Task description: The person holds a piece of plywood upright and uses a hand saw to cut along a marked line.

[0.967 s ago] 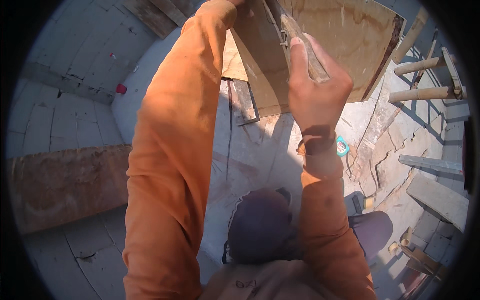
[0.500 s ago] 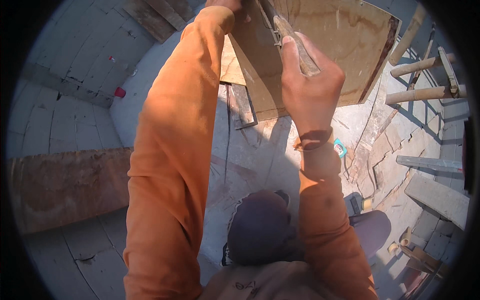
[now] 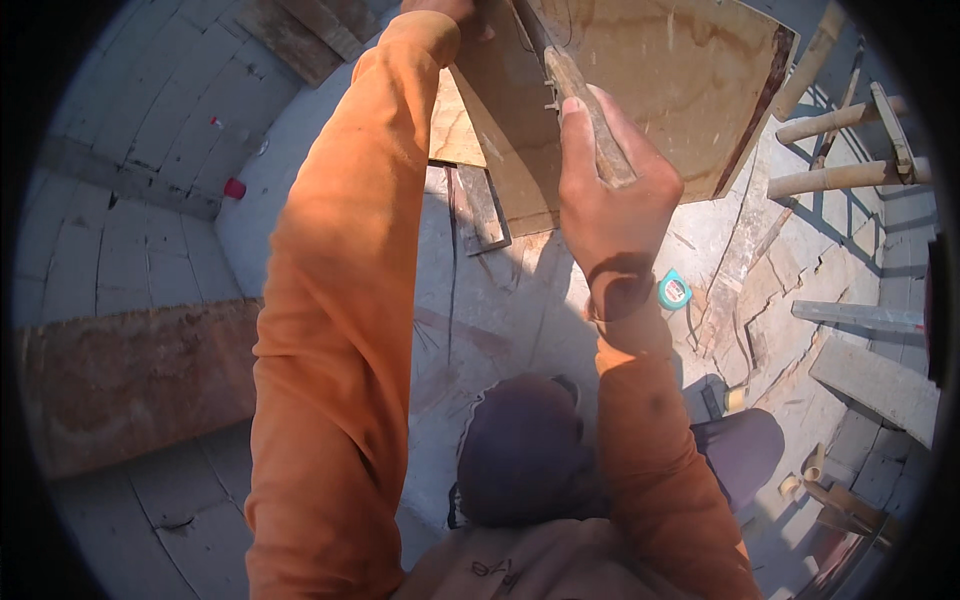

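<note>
My right hand (image 3: 620, 195) is closed round the worn wooden handle (image 3: 590, 115) of a tool, thumb laid along it. From the handle, a narrow dark part (image 3: 530, 25) runs up and left to the top edge, where its end is cut off. Below the tool is a stained plywood panel (image 3: 680, 90), with small bent bits, perhaps wire or nails, beside the handle. My left hand (image 3: 450, 10) is at the top edge beside the panel's left part; its fingers are mostly out of the picture, so its grip cannot be seen.
A teal tape measure (image 3: 674, 290) lies on the dusty floor right of my wrist. Bamboo poles (image 3: 840, 178) stand at the right, above a grey plank (image 3: 875, 385). A brown board (image 3: 140, 385) is at the left, a red cup (image 3: 235, 188) by the block wall.
My right hand and the tool have shifted slightly down and left in the picture. The tape measure, partly hidden by my wrist before, now shows fully.
</note>
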Demonstrator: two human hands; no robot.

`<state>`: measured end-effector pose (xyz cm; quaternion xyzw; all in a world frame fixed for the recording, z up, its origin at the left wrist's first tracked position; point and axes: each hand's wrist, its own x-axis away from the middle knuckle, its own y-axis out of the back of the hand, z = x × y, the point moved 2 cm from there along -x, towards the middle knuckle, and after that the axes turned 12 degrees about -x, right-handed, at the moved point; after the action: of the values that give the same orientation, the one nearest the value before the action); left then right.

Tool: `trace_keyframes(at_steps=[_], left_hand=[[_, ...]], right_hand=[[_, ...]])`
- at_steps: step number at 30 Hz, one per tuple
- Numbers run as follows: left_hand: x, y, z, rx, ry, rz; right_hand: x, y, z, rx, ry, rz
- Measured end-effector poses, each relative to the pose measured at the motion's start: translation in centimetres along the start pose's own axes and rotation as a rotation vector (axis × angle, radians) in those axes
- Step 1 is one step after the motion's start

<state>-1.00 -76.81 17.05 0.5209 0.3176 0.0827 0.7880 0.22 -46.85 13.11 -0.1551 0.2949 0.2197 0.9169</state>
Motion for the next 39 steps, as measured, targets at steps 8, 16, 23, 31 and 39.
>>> trace_keyframes(at_steps=[8,16,23,31,39], left_hand=[[1.1,3.3,-0.7,-0.062,0.079,0.146],[1.4,1.6,2.0,-0.071,0.049,0.025],[0.9,0.0,1.2,-0.095,-0.017,-0.135],[0.7,2.1,0.2,-0.086,0.033,0.047],[1.7,0.7,0.2,-0.045,-0.031,-0.238]], right_hand=[[4.5,4.5,2.8,0.095,-0.165,0.089],[6.0,4.0,3.1,0.123,-0.184,0.053],[1.6,1.1,1.3,-0.020,-0.036,0.032],[7.6,6.2,3.1,0.422,0.218,0.196],[-2.1,-0.6,-0.2,-0.010,-0.060,0.005]])
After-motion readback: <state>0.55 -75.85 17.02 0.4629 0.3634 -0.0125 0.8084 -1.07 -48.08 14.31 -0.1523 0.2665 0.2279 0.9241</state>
